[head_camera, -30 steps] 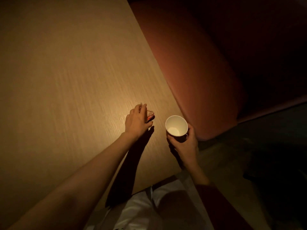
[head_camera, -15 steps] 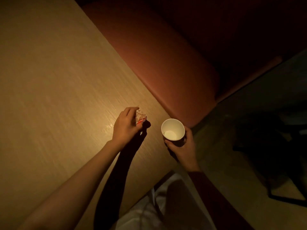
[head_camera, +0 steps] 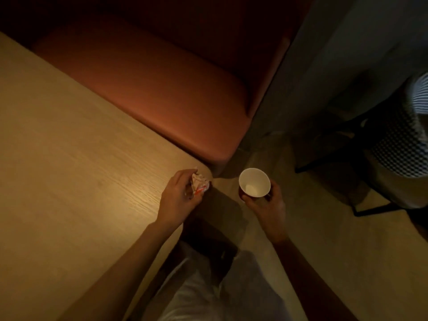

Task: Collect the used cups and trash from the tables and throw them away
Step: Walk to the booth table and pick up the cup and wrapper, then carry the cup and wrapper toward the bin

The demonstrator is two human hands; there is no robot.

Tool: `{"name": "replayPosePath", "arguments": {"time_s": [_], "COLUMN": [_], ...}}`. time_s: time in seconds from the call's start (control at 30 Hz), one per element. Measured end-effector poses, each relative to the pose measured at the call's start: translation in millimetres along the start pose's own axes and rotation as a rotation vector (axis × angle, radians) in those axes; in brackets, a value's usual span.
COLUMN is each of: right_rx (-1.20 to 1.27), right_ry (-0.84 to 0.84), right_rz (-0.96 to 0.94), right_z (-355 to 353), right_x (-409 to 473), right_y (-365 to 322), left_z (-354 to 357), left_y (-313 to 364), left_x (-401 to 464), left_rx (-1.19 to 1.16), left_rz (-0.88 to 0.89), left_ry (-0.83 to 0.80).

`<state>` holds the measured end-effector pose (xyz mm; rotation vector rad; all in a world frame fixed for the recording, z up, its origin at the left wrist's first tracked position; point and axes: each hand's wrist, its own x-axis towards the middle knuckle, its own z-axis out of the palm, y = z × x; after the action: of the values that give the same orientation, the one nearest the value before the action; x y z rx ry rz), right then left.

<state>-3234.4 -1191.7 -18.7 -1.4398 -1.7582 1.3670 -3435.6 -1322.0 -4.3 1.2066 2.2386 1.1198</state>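
Note:
My left hand (head_camera: 178, 195) holds a crumpled wrapper (head_camera: 200, 185), white with a red-orange mark, just above the near right corner of the wooden table (head_camera: 69, 158). A white paper cup (head_camera: 254, 183), upright and looking empty inside, sits in my right hand (head_camera: 266, 205), which grips it from below over the floor, to the right of the table corner. The two hands are a short gap apart.
A red-brown upholstered bench seat (head_camera: 162, 93) runs along the table's far side. A dark-framed chair (head_camera: 361, 163) stands at the right, with a person's checked and striped clothing (head_camera: 398, 135) on it. Pale floor (head_camera: 324, 251) lies to the right of me.
My left hand has lifted the wrapper off the table and drawn it to the table's corner. The view has swung right, bringing the floor and chair into sight. The cup stays held.

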Motion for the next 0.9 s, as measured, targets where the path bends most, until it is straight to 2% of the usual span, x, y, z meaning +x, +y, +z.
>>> {"name": "replayPosePath", "arguments": {"time_s": [0.13,0.3,0.47,0.63,0.9], "right_rx": [0.073,0.156,0.199,0.282,0.291], "right_ry": [0.075,0.226,0.428,0.653,1.006], "right_rz": [0.011,0.035,0.088,0.193,0.286], "right_z": [-75,-188,-293,-365,-488], "right_x": [-8,-28,-55,-74,-52], "right_y": [33,78,119,164,222], "left_z": [60,153,254,341,516], "left_y": [55,134,215,287,410], "left_x": [-18,-30,-33,-28,0], "left_rx": [0.029,0.007,0.009,0.041,0.033], "left_rz": [-0.001,0.112,0.270,0.435,0.755], "left_ry": [-0.059,-0.187,-0.377,-0.554,-0.832]}}
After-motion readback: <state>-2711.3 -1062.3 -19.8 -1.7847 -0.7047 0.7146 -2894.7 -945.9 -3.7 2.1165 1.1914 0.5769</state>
